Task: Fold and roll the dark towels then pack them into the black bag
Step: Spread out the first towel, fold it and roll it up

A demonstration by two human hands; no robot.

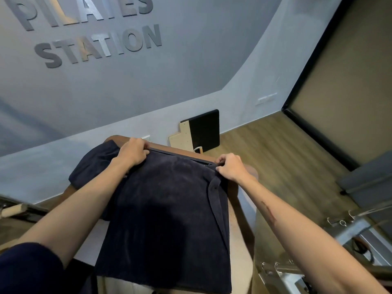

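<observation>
Both bare forearms are stretched forward and slightly inward. The left hand (133,152) is curled knuckles-up, its fingers clamped over the far edge of a dark navy terry towel (169,219). The right hand (231,166) is likewise curled, the same edge being pinched.

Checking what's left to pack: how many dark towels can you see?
2. One towel lies spread in the middle, both hands gripping its far edge; another sits bunched at far left. Others may be hidden.
</observation>
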